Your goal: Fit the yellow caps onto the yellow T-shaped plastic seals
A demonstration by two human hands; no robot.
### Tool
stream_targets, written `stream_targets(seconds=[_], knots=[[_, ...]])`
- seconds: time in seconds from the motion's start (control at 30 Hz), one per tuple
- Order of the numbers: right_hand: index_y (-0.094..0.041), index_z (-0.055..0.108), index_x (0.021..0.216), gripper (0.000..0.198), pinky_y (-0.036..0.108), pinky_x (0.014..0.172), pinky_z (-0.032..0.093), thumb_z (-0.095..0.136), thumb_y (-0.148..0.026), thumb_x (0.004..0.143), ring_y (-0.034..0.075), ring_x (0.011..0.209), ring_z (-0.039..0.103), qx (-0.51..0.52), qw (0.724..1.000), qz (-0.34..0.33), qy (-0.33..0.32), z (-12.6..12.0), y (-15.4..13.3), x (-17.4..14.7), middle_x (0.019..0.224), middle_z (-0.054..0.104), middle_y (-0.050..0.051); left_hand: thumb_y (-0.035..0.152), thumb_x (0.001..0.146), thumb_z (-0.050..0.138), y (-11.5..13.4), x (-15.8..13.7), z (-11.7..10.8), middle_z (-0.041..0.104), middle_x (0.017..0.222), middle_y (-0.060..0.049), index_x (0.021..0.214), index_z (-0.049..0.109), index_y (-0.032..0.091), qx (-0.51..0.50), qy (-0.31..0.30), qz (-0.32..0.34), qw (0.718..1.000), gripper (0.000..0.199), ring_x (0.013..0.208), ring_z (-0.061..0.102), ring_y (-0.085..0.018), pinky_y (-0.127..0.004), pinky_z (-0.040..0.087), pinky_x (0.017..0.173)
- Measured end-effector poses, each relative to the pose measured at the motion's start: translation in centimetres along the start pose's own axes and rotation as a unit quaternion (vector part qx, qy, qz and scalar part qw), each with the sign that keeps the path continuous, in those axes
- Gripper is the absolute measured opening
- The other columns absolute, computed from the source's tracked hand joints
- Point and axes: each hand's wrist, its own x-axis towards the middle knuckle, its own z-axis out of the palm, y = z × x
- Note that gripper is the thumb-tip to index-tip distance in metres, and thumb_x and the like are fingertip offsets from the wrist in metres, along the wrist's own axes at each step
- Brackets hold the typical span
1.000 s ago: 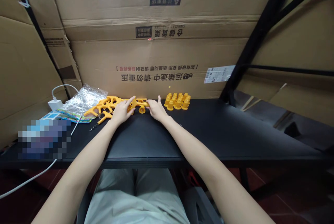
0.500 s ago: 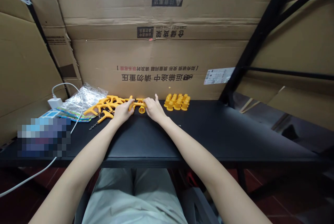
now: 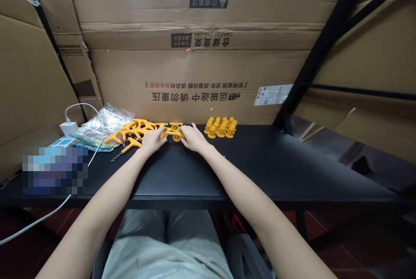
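Observation:
My left hand (image 3: 153, 141) is closed around the yellow handle of a corkscrew (image 3: 172, 133), held sideways just above the table. My right hand (image 3: 195, 138) pinches the other end, where a yellow part shows between thumb and fingers; its exact shape is hidden. Between and behind my hands are yellow bell-shaped pieces (image 3: 176, 138), with a yellow bar behind them. Left of my left hand is a heap of yellow T-handled corkscrews (image 3: 131, 131), some with bare metal spirals. Right of my right hand, several yellow flanged caps (image 3: 221, 130) stand upright in rows.
A clear plastic bag (image 3: 107, 123) and a colourful packet lie at the left. A white charger (image 3: 68, 128) with a cable stands beside them, near a blurred-out object. Cardboard (image 3: 195, 66) walls rise behind the black table (image 3: 260, 175), and a black metal frame is at the right.
My right hand has turned a little; its raised finger has come down and its grip sits slightly lower. The left hand stays nearly still, and the corkscrew remains between both hands.

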Motion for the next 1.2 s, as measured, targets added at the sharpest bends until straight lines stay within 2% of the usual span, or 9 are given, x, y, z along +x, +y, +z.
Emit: stream_targets(seconds=[0.1, 0.2, 0.4, 0.63, 0.8, 0.87, 0.97, 1.07, 1.2], knots=[[-0.014, 0.052, 0.107, 0.027, 0.049, 0.106, 0.029, 0.047, -0.007, 0.081, 0.024, 0.102, 0.058, -0.004, 1.000, 0.027, -0.002, -0.2, 0.6, -0.2, 0.108, 0.064, 0.014, 0.034, 0.083, 0.053, -0.3, 0.0, -0.4, 0.072, 0.095, -0.005, 0.120, 0.058, 0.026, 0.007, -0.015, -0.018, 1.000, 0.038, 0.091, 0.067, -0.022, -0.027, 0.047, 0.074], [-0.015, 0.051, 0.105, 0.022, 0.048, 0.105, 0.030, 0.048, -0.011, 0.083, 0.024, 0.101, 0.058, 0.015, 0.999, 0.048, 0.004, -0.1, 1.2, -0.4, 0.106, 0.064, 0.013, 0.034, 0.084, 0.051, -0.8, 0.1, -0.9, 0.071, 0.094, -0.006, 0.117, 0.059, 0.025, 0.037, -0.030, -0.041, 0.998, 0.035, 0.090, 0.066, -0.024, -0.029, 0.046, 0.074], [-0.018, 0.050, 0.101, 0.017, 0.048, 0.106, 0.031, 0.052, -0.016, 0.085, 0.022, 0.100, 0.059, 0.071, 0.997, 0.032, 0.023, 0.2, 1.5, -0.4, 0.104, 0.065, 0.010, 0.038, 0.087, 0.045, -1.8, 0.4, -1.4, 0.070, 0.094, -0.009, 0.116, 0.059, 0.024, 0.074, -0.022, -0.088, 0.993, 0.035, 0.090, 0.066, -0.026, -0.031, 0.045, 0.075], [-0.019, 0.050, 0.098, 0.014, 0.048, 0.105, 0.032, 0.054, -0.018, 0.084, 0.022, 0.098, 0.060, 0.094, 0.995, 0.030, 0.025, 0.3, 1.5, -0.4, 0.102, 0.065, 0.009, 0.026, 0.090, 0.036, -3.3, 0.5, -2.1, 0.070, 0.093, -0.011, 0.124, 0.055, 0.022, 0.052, 0.045, -0.154, 0.986, 0.039, 0.089, 0.065, -0.026, -0.034, 0.045, 0.075], [-0.018, 0.050, 0.098, 0.015, 0.047, 0.104, 0.034, 0.057, -0.019, 0.084, 0.022, 0.095, 0.061, 0.092, 0.995, 0.042, 0.018, 0.4, 1.6, -0.5, 0.100, 0.065, 0.009, 0.020, 0.087, 0.038, -4.6, 0.5, -2.6, 0.069, 0.091, -0.010, 0.121, 0.057, 0.021, -0.003, 0.110, -0.191, 0.975, 0.039, 0.088, 0.064, -0.026, -0.034, 0.046, 0.075], [-0.018, 0.050, 0.097, 0.015, 0.046, 0.103, 0.035, 0.058, -0.018, 0.084, 0.022, 0.094, 0.061, 0.091, 0.995, 0.043, 0.016, 0.4, 1.6, -0.5, 0.099, 0.065, 0.008, 0.018, 0.085, 0.040, -5.2, 0.5, -2.4, 0.068, 0.094, -0.009, 0.119, 0.058, 0.022, -0.023, 0.134, -0.180, 0.974, 0.038, 0.089, 0.064, -0.025, -0.034, 0.047, 0.077], [-0.018, 0.051, 0.097, 0.015, 0.044, 0.100, 0.037, 0.058, -0.018, 0.083, 0.022, 0.095, 0.060, 0.090, 0.995, 0.043, 0.016, 0.2, 1.5, -0.6, 0.099, 0.065, 0.008, 0.013, 0.079, 0.045, -6.1, 0.6, -1.8, 0.067, 0.106, -0.008, 0.115, 0.060, 0.021, -0.034, 0.140, -0.116, 0.983, 0.040, 0.100, 0.060, -0.024, -0.034, 0.047, 0.084], [-0.019, 0.051, 0.096, 0.014, 0.042, 0.097, 0.039, 0.057, -0.018, 0.084, 0.022, 0.094, 0.060, 0.088, 0.995, 0.047, 0.015, 0.0, 1.5, -0.6, 0.098, 0.065, 0.008, 0.009, 0.075, 0.046, -6.7, 0.8, -1.1, 0.065, 0.112, -0.010, 0.114, 0.061, 0.018, -0.021, 0.103, -0.072, 0.992, 0.042, 0.108, 0.057, -0.025, -0.036, 0.047, 0.091], [-0.020, 0.052, 0.096, 0.012, 0.041, 0.096, 0.039, 0.057, -0.020, 0.085, 0.021, 0.092, 0.060, 0.086, 0.995, 0.051, 0.016, -0.1, 1.5, -0.7, 0.096, 0.065, 0.007, 0.010, 0.077, 0.046, -6.9, 0.9, -0.7, 0.065, 0.111, -0.010, 0.115, 0.062, 0.020, 0.008, 0.036, -0.084, 0.996, 0.042, 0.111, 0.056, -0.026, -0.038, 0.045, 0.094]])
